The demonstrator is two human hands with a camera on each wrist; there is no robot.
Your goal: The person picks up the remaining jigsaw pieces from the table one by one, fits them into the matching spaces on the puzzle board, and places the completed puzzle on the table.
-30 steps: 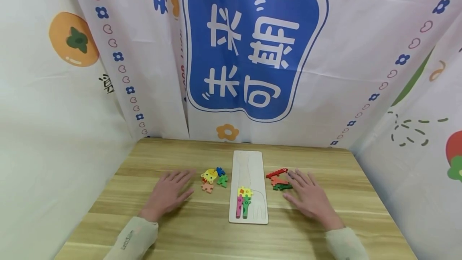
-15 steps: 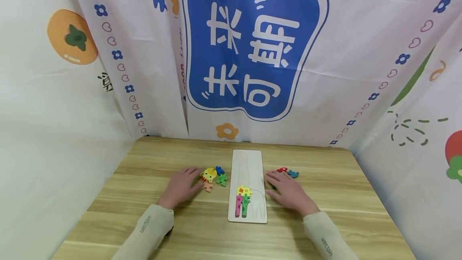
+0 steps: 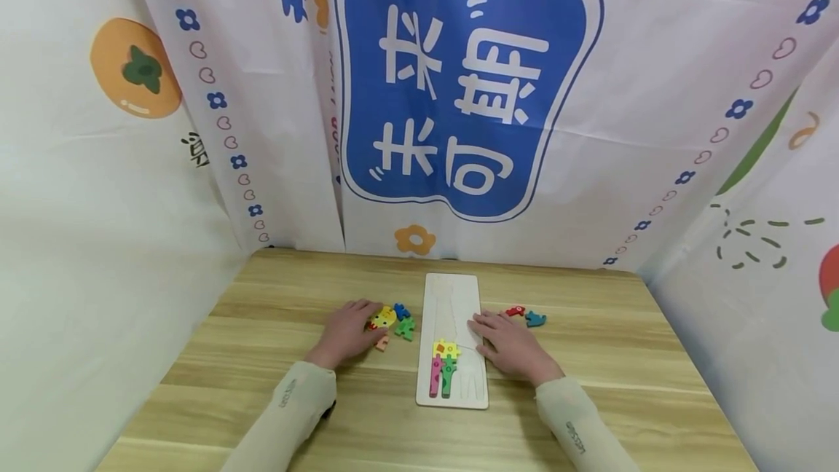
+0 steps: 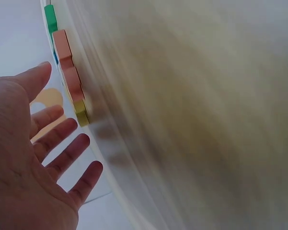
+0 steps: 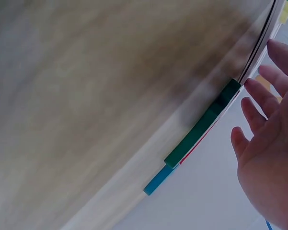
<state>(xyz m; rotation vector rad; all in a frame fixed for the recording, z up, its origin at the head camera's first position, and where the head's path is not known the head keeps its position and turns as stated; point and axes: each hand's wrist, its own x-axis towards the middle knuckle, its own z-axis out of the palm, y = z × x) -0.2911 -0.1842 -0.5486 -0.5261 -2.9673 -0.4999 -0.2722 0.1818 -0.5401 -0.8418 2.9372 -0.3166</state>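
Observation:
A white puzzle board (image 3: pixel 464 304) lies lengthwise on the table, with a yellow piece (image 3: pixel 448 348), a pink leg piece (image 3: pixel 435 379) and a green leg piece (image 3: pixel 447 382) set together at its lower left. My left hand (image 3: pixel 344 333) is beside the loose yellow animal-head piece (image 3: pixel 385 317), overlapping its edge in the head view; its fingers are spread and hold nothing. A salmon piece (image 4: pixel 67 62) shows near that thumb. My right hand (image 3: pixel 511 347) reaches over the board's right edge with loosely bent fingers and nothing held. Near its fingertips is a dark green piece (image 5: pixel 203 124), hidden in the head view.
Left of the board lie a blue piece (image 3: pixel 401 310) and a light green piece (image 3: pixel 405 328). On the right are a red piece (image 3: pixel 516 310) and a teal piece (image 3: pixel 536 320). A printed cloth (image 3: pixel 295 188) hangs behind the wooden table (image 3: pixel 275 290).
Both hands have come inward. My left hand has moved right to the yellow head piece; my right hand has moved left, over the right-hand pieces to the board's edge.

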